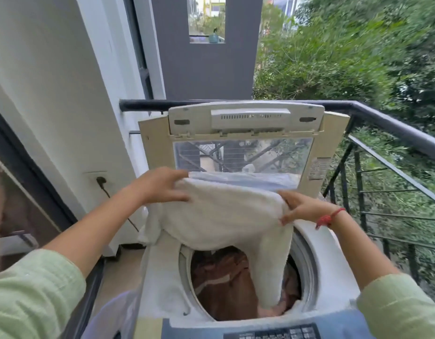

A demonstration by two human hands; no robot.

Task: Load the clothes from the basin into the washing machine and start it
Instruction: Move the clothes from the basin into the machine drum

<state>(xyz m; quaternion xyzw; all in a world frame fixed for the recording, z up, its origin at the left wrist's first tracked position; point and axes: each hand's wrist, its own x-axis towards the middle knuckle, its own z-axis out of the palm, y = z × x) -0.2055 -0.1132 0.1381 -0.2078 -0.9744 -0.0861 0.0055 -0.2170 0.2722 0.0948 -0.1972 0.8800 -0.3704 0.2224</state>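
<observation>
Towel held over the open washer

The left hand [160, 185] and right hand [303, 207] each pinch an edge of the towel [219, 216], stretched between them above the drum [236, 285] (brown clothes already inside). Best bunch it and lower it fully in, since one end drapes outside the rim under the left hand.

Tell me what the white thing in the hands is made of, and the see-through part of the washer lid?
The white towel looks like soft terry cotton: a fuzzy, matte surface that sags between the left hand and right hand. The lid window seems to be clear plastic or glass; it is glossy and shows railings through it.
</observation>
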